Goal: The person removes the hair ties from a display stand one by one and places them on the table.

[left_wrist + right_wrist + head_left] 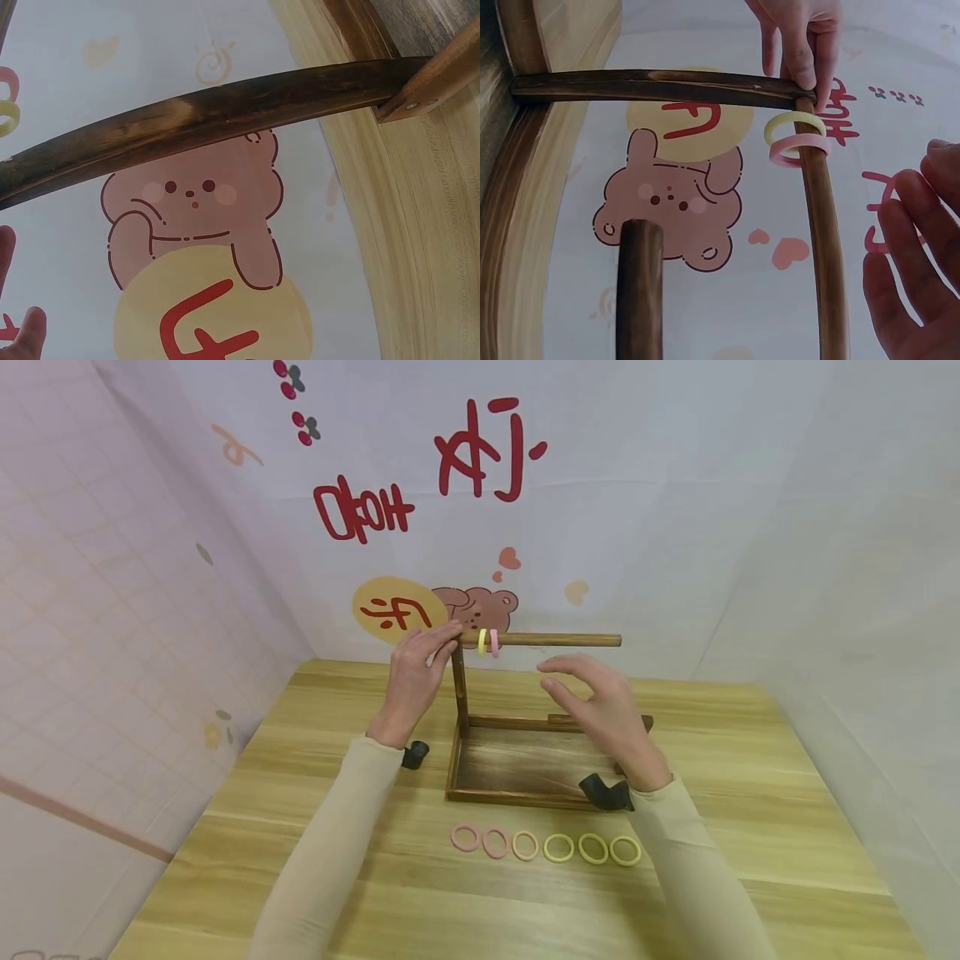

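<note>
A brown wooden stand (459, 693) has an upright post and a horizontal rod (562, 640) at its top. On the rod, near the post, hang a yellow ring (482, 643) and a pink ring (494, 643), side by side. My left hand (420, 664) holds the post's top corner, thumb and fingers on either side of it in the right wrist view. To the right, my right hand (603, 702) is below the rod's free end, fingers apart and nothing between them. In the right wrist view its fingers (915, 255) are spread beside the rod.
In front of the stand's tray base (517, 760), several rings lie in a row: pink rings (465, 837) at left, a peach ring (525, 846), then yellow rings (558, 848). A lower rod (640, 292) shows beneath the upper one. Behind the wooden table (300, 777) hangs a printed white cloth (637, 527).
</note>
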